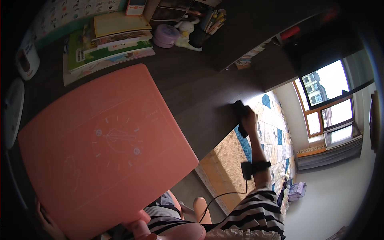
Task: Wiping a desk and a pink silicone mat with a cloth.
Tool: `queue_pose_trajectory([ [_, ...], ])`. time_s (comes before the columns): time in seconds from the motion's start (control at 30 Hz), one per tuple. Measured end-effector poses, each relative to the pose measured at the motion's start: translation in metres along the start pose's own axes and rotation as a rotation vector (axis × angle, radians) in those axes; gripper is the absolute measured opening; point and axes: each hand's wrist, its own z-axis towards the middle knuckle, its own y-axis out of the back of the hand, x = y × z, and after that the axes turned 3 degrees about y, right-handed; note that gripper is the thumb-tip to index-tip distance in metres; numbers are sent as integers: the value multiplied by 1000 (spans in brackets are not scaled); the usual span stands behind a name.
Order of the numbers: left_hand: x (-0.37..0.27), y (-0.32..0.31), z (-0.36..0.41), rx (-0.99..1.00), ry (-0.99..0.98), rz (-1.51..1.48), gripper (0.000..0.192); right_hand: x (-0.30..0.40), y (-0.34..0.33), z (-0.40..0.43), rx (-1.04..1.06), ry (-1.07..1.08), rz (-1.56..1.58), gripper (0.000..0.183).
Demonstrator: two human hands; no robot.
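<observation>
A dark, bunched cloth-like item (240, 118) is in my right hand (249, 121), at the right edge of the dark wooden desk (195, 99). A strap with a small black box and a cable circles my right wrist. My left hand (48, 222) is at the lower left, its fingers along the edge of a large pink panel (105, 144) with a printed clock-like dial. The panel covers much of the desk's near side, and part of my left hand is hidden behind it.
Stacked books (111, 51), a round lilac container (166, 36), a white figurine (186, 33) and a pen holder (207, 30) stand along the desk's back. A white device (27, 61) is at the left. A bed with a patchwork cover (270, 129) lies beyond the right edge. A chair armrest (200, 207) is below.
</observation>
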Motion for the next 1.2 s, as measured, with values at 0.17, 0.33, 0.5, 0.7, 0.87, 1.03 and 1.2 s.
queue_pose_trajectory([
  [0.17,16,6,5,-9,-82,86,33,140,18,-90,286,427,399,34],
  [0.33,1,12,4,6,-59,60,32,137,11,-77,226,380,297,39],
  [0.5,-6,1,5,-16,-48,-16,32,-30,-10,30,-51,-63,-47,26],
  [0.7,-3,2,-2,-15,-21,-19,32,-40,-27,84,-152,-491,-323,26],
  [0.87,8,-2,0,3,-32,32,33,-5,-23,69,-72,-105,-149,25],
  [1.03,-11,14,3,21,25,24,35,140,-1,-42,269,423,328,39],
  [1.2,0,11,2,-6,27,-10,33,170,5,-58,306,601,300,54],
])
